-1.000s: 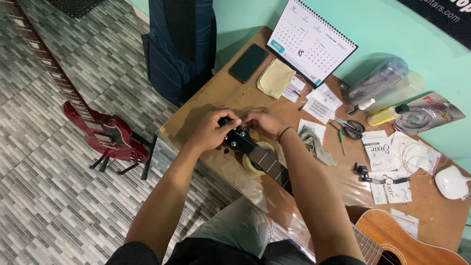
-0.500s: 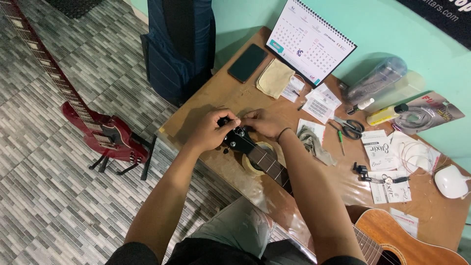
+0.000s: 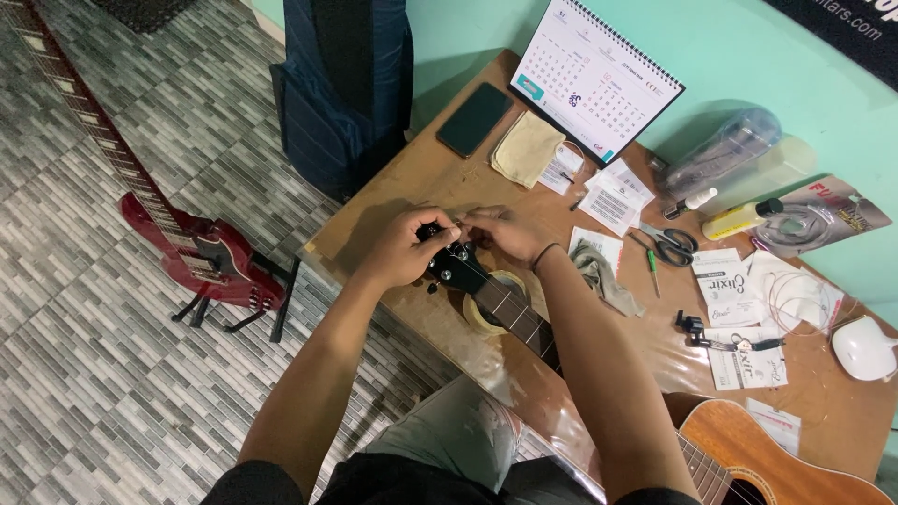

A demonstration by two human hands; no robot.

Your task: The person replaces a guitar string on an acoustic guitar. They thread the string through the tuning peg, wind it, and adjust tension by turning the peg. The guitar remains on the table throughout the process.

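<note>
An acoustic guitar lies across the brown table (image 3: 412,182), its wooden body (image 3: 767,463) at the lower right and its black headstock (image 3: 454,266) toward the table's left end. The neck (image 3: 514,313) rests on a roll of tape (image 3: 491,309). My left hand (image 3: 402,248) grips the headstock's far end, fingers curled over the tuners. My right hand (image 3: 505,232) meets it from the right, fingertips pinched at the top of the headstock. What the fingers pinch is too small to tell.
A red electric guitar (image 3: 201,257) stands on a floor stand at left. A blue gig bag (image 3: 351,84) leans by the table. On the table lie a phone (image 3: 475,119), a cloth (image 3: 528,150), a desk calendar (image 3: 594,75), scissors (image 3: 669,245), string packets (image 3: 739,281) and bottles (image 3: 739,220).
</note>
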